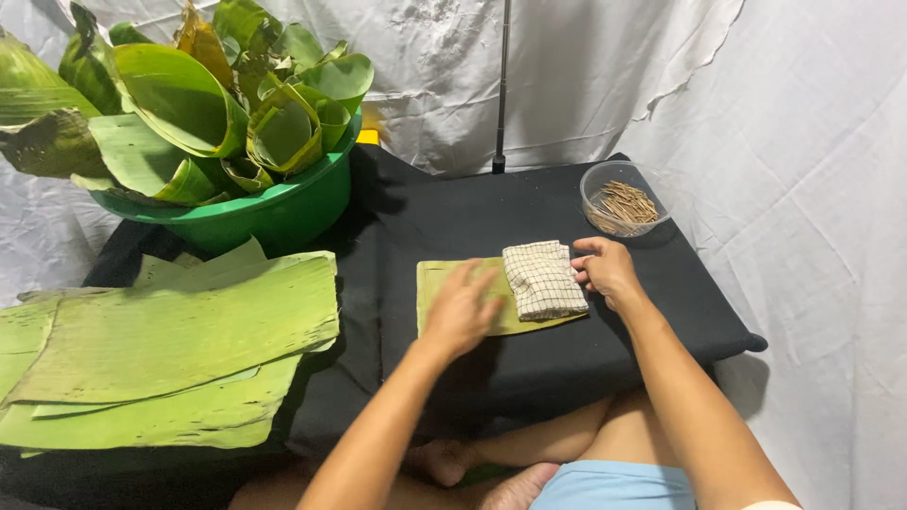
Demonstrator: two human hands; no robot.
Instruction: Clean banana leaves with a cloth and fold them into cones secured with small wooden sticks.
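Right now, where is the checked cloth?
In the head view, the checked cloth lies right of centre on the cut leaf piece, between the left hand and right hand.

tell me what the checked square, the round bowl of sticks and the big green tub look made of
Checked square: woven cloth, matte, folded soft edges. Round bowl: clear plastic, probably; you see through its wall. Sticks: thin wood or dried fibre, tan. Green tub: smooth, slightly glossy plastic, apparently.

Leaf piece (453, 283) lies at table (567, 349) centre; folded cloth (543, 280) rests on its right part. Bowl of sticks (624, 198) sits behind-right; basin of leaves (274, 208) behind-left; flat leaf stack (161, 349) left
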